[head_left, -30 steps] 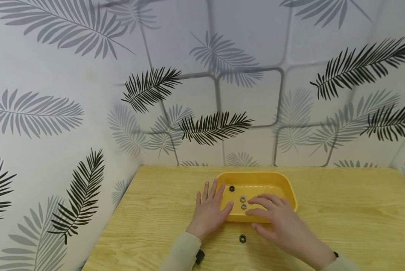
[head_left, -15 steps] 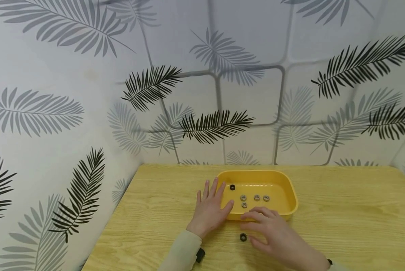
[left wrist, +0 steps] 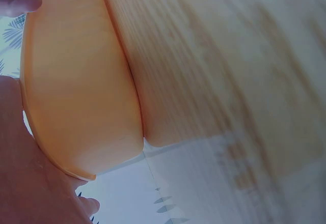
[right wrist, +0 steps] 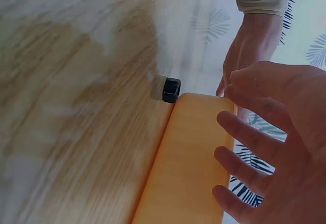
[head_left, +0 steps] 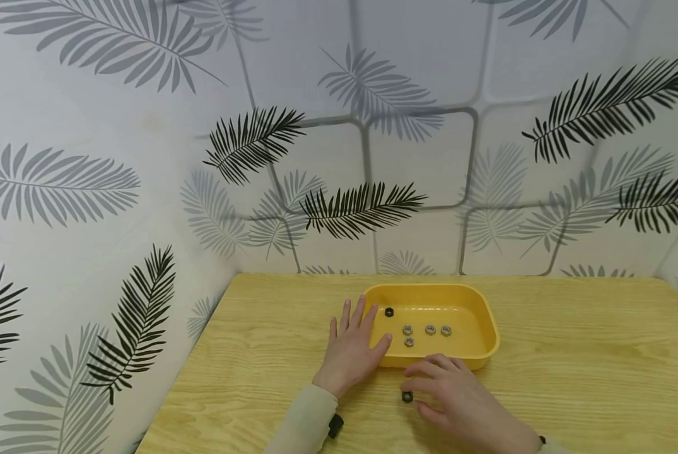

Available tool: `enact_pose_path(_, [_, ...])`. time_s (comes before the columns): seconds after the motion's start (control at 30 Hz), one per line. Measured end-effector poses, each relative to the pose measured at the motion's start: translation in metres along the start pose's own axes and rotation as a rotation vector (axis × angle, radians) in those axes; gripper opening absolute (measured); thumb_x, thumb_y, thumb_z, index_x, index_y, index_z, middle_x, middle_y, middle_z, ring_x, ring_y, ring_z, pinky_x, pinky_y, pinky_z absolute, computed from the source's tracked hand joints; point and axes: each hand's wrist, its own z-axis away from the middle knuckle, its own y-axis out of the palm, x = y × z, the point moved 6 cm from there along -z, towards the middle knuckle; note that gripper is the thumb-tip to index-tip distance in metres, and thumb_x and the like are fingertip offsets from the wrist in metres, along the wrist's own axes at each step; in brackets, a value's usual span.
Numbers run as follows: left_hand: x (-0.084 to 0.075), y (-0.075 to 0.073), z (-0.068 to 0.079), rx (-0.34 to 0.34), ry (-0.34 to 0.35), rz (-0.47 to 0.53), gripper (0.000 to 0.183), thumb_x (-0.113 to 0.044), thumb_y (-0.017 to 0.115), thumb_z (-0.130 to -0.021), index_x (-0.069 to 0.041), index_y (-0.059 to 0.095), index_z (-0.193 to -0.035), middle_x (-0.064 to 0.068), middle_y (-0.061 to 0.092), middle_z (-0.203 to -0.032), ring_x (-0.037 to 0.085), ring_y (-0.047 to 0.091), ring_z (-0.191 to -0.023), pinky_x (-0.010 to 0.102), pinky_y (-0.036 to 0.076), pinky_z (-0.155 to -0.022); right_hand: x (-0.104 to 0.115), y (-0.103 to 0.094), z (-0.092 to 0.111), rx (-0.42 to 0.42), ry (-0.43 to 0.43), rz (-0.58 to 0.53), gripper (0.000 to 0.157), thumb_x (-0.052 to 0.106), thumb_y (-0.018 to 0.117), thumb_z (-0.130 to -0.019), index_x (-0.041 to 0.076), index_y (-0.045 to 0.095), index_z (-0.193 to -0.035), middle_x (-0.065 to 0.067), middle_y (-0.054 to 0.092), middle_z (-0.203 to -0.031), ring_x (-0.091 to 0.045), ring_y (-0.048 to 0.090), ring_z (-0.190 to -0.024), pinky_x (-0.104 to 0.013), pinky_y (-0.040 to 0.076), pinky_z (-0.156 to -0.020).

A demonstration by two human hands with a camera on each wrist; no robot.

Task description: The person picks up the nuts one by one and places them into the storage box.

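My left hand [head_left: 348, 356] rests on the left end of a yellow tray [head_left: 489, 331], its fingers spread along the rim. Inside the tray lie a black hex nut [head_left: 389, 312] and several silver nuts [head_left: 431, 330]. In front of the tray, a second black hex nut [head_left: 407, 396] sits on the wooden table. My right hand [head_left: 458, 397] hovers over this nut with thumb and fingers parted on either side of it. In the right wrist view, that same nut [right wrist: 171, 90] stands apart from the fingertips [right wrist: 222, 117], and nothing is in the hand.
The wood-grain table [head_left: 577, 340] extends to both sides of the tray. Behind it rises a pale wall [head_left: 418, 170] with a leaf pattern. A black wrist strap piece [head_left: 335, 426] shows at the left sleeve.
My right hand has drawn back from over the tray toward the black nut on the table. Two more silver nuts now show in the tray. The left hand has stayed put.
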Motion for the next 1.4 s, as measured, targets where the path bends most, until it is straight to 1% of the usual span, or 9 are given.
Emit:
enact_pose_path(0.1, [0.0,0.0,0.0,0.005,-0.003,0.002,0.069,-0.057,0.04,-0.1,-0.021,0.027,-0.158,0.002,0.007,-0.165,0.028,-0.003,-0.15,0.06,0.006,-0.115,-0.001,0.004,0.0,0.038,0.034,0.002,0.027,0.02,0.077,-0.084,0.026,0.074,-0.11,0.009,0.063,-0.116,-0.017,0.054,-0.108,-0.051,0.045,-0.088])
enact_pose_path(0.33, [-0.001,-0.001,0.0,-0.006,0.001,0.0,0.069,-0.057,0.041,-0.1,-0.021,0.029,-0.157,0.002,0.009,-0.164,0.03,0.0,-0.15,0.061,0.008,-0.114,-0.001,0.012,-0.002,0.078,0.06,0.035,0.024,0.022,0.077,-0.084,0.024,0.074,-0.107,0.011,0.064,-0.111,-0.018,0.057,-0.104,-0.048,0.046,-0.088])
enact_pose_path(0.53, [0.001,0.001,-0.001,-0.015,0.008,0.013,0.068,-0.057,0.041,-0.1,-0.021,0.03,-0.157,0.002,0.01,-0.165,0.031,0.002,-0.15,0.06,0.007,-0.114,-0.006,0.019,-0.004,0.183,0.149,0.059,0.024,0.027,0.075,-0.087,0.022,0.073,-0.11,0.009,0.063,-0.107,-0.018,0.058,-0.1,-0.048,0.048,-0.085])
enact_pose_path(0.63, [0.001,0.002,0.0,-0.009,0.004,0.013,0.069,-0.057,0.041,-0.1,-0.022,0.028,-0.157,0.002,0.008,-0.165,0.03,0.0,-0.15,0.06,0.006,-0.114,-0.007,0.022,-0.003,0.206,0.18,0.06,0.024,0.028,0.075,-0.087,0.021,0.073,-0.11,0.009,0.063,-0.106,-0.018,0.057,-0.098,-0.047,0.048,-0.084])
enact_pose_path(0.77, [0.0,0.0,0.0,-0.006,0.003,0.006,0.069,-0.057,0.04,-0.1,-0.021,0.028,-0.157,0.002,0.009,-0.165,0.03,0.0,-0.15,0.061,0.006,-0.114,-0.008,0.024,-0.004,0.211,0.186,0.067,0.024,0.028,0.075,-0.087,0.021,0.073,-0.109,0.009,0.064,-0.103,-0.018,0.058,-0.096,-0.046,0.048,-0.084])
enact_pose_path(0.93, [0.0,-0.002,0.0,-0.009,0.006,-0.002,0.069,-0.057,0.04,-0.1,-0.021,0.028,-0.157,0.002,0.009,-0.164,0.031,0.001,-0.15,0.062,0.007,-0.114,-0.009,0.027,-0.006,0.178,0.167,0.09,0.021,0.028,0.076,-0.086,0.021,0.074,-0.105,0.009,0.063,-0.099,-0.016,0.057,-0.091,-0.044,0.049,-0.081])
enact_pose_path(1.03, [0.0,-0.002,0.0,-0.012,0.006,-0.004,0.069,-0.057,0.04,-0.1,-0.021,0.028,-0.157,0.002,0.01,-0.164,0.032,0.002,-0.15,0.062,0.007,-0.114,-0.011,0.029,-0.007,0.167,0.176,0.082,0.016,0.028,0.077,-0.085,0.022,0.075,-0.1,0.01,0.062,-0.096,-0.015,0.056,-0.088,-0.042,0.049,-0.078])
enact_pose_path(1.2, [0.0,-0.001,0.0,-0.008,0.005,-0.001,0.069,-0.058,0.039,-0.1,-0.021,0.028,-0.157,0.002,0.009,-0.164,0.031,0.001,-0.15,0.062,0.006,-0.114,-0.013,0.031,-0.006,0.173,0.19,0.053,0.009,0.026,0.078,-0.083,0.025,0.073,-0.09,0.014,0.059,-0.091,-0.013,0.053,-0.085,-0.041,0.048,-0.076])
enact_pose_path(1.4, [0.0,-0.001,0.0,-0.004,0.002,0.0,0.069,-0.058,0.039,-0.1,-0.021,0.028,-0.157,0.002,0.009,-0.164,0.03,-0.001,-0.15,0.061,0.005,-0.114,-0.015,0.033,-0.006,0.181,0.191,0.036,0.009,0.03,0.079,-0.082,0.028,0.073,-0.088,0.016,0.057,-0.091,-0.011,0.052,-0.084,-0.038,0.048,-0.073])
